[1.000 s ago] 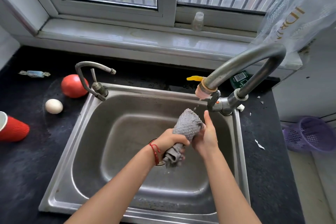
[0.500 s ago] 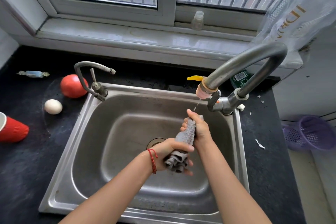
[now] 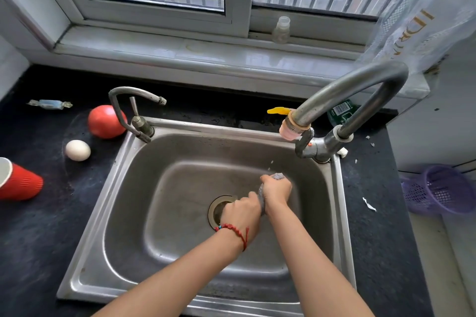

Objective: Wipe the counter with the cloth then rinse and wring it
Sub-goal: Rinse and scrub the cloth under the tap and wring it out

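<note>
Both hands are over the sink (image 3: 108, 216), gripping the cloth (image 3: 278, 176) between them. Right hand (image 3: 276, 188) is fisted on the upper part, fingers curled tight around it; a grey tip pokes out above the knuckles. Left hand (image 3: 242, 216) is clamped on the lower part, back of hand to camera, red bracelet (image 3: 233, 229) on the wrist. Only a thin grey strip shows between the fists — the rest of the cloth is hidden inside them. The hands sit just right of the drain (image 3: 217, 207), the left one partly covering it.

The big tap (image 3: 360, 90) arches over the right rear corner, its pink nozzle (image 3: 292, 129) up and behind the hands; a few drops show in the air below it. A small tap (image 3: 128, 108) stands at the left rear corner.

On the dark counter (image 3: 38, 239) left of the sink: tomato (image 3: 104, 121), egg (image 3: 77, 150), red cup (image 3: 19, 183) on its side, wrapped candy (image 3: 49, 104). A purple basket (image 3: 440, 189) is at far right — off the counter.
</note>
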Demonstrator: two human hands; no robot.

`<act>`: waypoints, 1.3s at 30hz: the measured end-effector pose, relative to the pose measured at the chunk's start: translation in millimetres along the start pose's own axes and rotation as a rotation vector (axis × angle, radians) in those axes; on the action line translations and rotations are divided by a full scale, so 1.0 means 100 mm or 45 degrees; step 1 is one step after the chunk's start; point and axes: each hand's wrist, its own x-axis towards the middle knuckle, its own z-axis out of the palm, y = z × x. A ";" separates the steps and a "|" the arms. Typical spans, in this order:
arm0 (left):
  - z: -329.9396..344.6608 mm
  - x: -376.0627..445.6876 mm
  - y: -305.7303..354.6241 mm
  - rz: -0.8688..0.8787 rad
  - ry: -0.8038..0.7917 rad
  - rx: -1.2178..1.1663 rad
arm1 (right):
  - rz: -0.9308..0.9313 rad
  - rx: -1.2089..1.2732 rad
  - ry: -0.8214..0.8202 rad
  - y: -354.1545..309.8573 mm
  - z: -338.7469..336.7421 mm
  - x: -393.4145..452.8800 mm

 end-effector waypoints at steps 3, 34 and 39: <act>0.00 -0.05 0.00 0.046 0.039 0.037 | 0.135 0.005 -0.067 -0.02 -0.03 0.00; 0.04 0.00 -0.08 -0.166 -0.256 -0.711 | -0.301 0.056 -0.344 0.03 -0.08 -0.12; 0.26 0.01 -0.11 -0.096 -0.221 -0.353 | -0.252 -0.094 -0.032 0.17 -0.03 -0.09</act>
